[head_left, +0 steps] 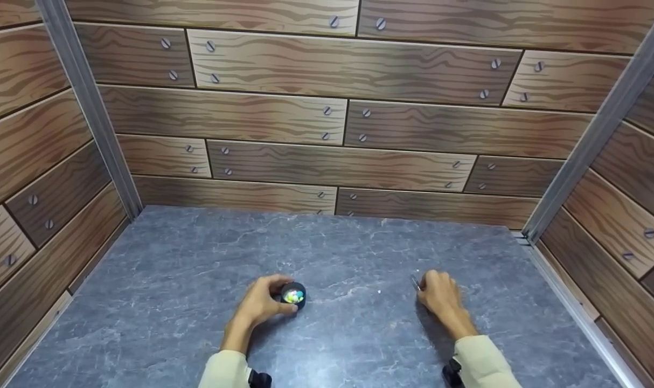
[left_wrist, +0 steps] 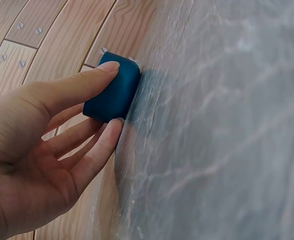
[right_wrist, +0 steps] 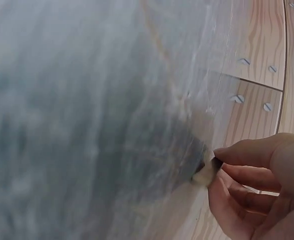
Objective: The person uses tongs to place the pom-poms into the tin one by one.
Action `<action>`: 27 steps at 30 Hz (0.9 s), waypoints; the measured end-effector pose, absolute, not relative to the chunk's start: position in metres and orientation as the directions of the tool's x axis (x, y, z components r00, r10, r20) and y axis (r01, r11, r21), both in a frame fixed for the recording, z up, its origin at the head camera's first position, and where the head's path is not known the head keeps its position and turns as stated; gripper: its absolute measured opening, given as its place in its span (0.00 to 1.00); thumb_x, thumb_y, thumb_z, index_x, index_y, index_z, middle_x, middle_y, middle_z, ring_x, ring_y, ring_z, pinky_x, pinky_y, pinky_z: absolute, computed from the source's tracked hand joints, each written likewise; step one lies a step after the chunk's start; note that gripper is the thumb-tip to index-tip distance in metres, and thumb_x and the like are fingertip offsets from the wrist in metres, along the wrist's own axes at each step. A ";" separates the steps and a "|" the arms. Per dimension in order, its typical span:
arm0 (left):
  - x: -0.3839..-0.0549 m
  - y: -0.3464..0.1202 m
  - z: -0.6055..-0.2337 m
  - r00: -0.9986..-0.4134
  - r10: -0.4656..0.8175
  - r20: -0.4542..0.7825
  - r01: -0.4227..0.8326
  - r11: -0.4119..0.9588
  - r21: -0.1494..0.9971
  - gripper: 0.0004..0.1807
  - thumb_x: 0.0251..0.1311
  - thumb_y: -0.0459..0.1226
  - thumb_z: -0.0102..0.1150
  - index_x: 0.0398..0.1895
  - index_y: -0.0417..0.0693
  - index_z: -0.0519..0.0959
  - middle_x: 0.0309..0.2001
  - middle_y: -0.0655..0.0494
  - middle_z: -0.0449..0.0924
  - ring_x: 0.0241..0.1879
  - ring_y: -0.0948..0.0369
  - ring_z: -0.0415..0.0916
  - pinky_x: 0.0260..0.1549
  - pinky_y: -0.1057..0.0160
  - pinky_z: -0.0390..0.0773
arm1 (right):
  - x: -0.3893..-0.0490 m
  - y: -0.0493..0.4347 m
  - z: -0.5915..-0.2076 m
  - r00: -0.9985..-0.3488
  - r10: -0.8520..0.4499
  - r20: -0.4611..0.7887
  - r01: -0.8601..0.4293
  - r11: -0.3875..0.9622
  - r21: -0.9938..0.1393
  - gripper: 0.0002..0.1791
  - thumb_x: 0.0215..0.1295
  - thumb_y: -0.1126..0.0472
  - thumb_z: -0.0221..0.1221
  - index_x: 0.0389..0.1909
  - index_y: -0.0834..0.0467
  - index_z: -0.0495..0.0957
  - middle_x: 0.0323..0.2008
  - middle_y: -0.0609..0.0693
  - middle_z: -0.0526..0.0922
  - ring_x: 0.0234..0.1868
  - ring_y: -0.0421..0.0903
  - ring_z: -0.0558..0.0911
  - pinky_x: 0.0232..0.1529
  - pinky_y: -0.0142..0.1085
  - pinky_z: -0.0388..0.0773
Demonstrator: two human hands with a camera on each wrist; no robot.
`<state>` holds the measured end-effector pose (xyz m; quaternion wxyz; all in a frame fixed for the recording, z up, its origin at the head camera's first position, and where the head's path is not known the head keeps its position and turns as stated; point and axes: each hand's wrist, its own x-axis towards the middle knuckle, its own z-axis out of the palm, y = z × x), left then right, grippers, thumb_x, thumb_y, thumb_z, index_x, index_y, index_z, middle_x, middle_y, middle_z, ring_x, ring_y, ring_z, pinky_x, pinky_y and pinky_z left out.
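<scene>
My left hand [head_left: 262,299] grips a small round dark-blue container [head_left: 295,285] between thumb and fingers. Small bright yellow, white and blue pieces [head_left: 293,297] show inside it in the head view. From the left wrist, the container's smooth blue side [left_wrist: 114,92] appears, standing at the tabletop; its contents are hidden there. To the right, my right hand [head_left: 440,293] pinches a small thin object [head_left: 415,282] that looks greyish from above. A dark bit of it [right_wrist: 217,164] shows between thumb and finger in the right wrist view; its kind is unclear.
Both hands are low over a grey marbled tabletop [head_left: 343,258]. A tiny white speck [head_left: 379,291] lies between them. Wood-patterned panels [head_left: 327,118] enclose the back and sides, with metal posts [head_left: 98,113] at the corners.
</scene>
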<state>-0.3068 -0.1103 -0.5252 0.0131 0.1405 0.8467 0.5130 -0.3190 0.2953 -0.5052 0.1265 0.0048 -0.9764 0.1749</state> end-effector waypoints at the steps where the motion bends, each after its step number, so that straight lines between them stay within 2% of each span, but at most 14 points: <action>1: -0.307 -0.110 -0.525 -0.960 0.251 0.123 0.226 0.437 0.870 0.33 0.44 0.30 0.82 0.58 0.38 0.82 0.51 0.42 0.87 0.52 0.48 0.84 0.57 0.44 0.81 | -0.319 0.294 -0.505 -0.970 0.038 0.242 -0.048 0.940 -0.339 0.02 0.48 0.70 0.66 0.26 0.63 0.85 0.30 0.65 0.88 0.35 0.70 0.86 0.32 0.59 0.81; 5: -0.307 -0.109 -0.526 -0.962 0.244 0.120 0.223 0.451 0.864 0.33 0.43 0.31 0.83 0.58 0.38 0.82 0.51 0.43 0.87 0.51 0.49 0.84 0.56 0.45 0.82 | -0.318 0.291 -0.504 -0.974 0.049 0.219 -0.026 0.945 -0.327 0.02 0.49 0.68 0.67 0.26 0.61 0.84 0.31 0.63 0.88 0.35 0.68 0.86 0.31 0.58 0.81; 13: -0.309 -0.109 -0.525 -0.961 0.249 0.121 0.230 0.474 0.850 0.33 0.45 0.31 0.82 0.59 0.40 0.82 0.53 0.43 0.87 0.53 0.47 0.84 0.56 0.45 0.82 | -0.316 0.293 -0.500 -0.983 0.011 0.182 -0.054 0.936 -0.348 0.04 0.51 0.65 0.71 0.26 0.62 0.86 0.31 0.61 0.89 0.34 0.61 0.86 0.37 0.57 0.82; 21: -0.308 -0.114 -0.521 -0.958 0.274 0.079 0.203 0.458 0.865 0.44 0.45 0.29 0.81 0.69 0.39 0.73 0.58 0.37 0.82 0.60 0.40 0.80 0.62 0.40 0.78 | -0.310 0.310 -0.490 -0.981 0.002 0.192 -0.067 0.934 -0.352 0.10 0.61 0.60 0.67 0.36 0.63 0.87 0.36 0.63 0.90 0.40 0.64 0.88 0.40 0.59 0.83; 23: -0.308 -0.118 -0.518 -0.955 0.285 0.076 0.204 0.451 0.869 0.43 0.47 0.29 0.80 0.69 0.38 0.72 0.58 0.36 0.81 0.60 0.38 0.79 0.62 0.39 0.78 | -0.308 0.318 -0.487 -0.983 0.014 0.185 -0.052 0.935 -0.349 0.10 0.62 0.59 0.66 0.38 0.63 0.87 0.36 0.62 0.90 0.40 0.63 0.88 0.40 0.60 0.82; 27: -0.307 -0.132 -0.512 -0.948 0.295 0.121 0.249 0.448 0.859 0.35 0.54 0.28 0.74 0.67 0.34 0.73 0.56 0.30 0.80 0.57 0.35 0.79 0.60 0.37 0.79 | -0.303 0.335 -0.481 -0.983 0.037 0.180 -0.029 0.935 -0.353 0.12 0.64 0.59 0.64 0.42 0.63 0.87 0.39 0.62 0.90 0.43 0.65 0.88 0.42 0.62 0.81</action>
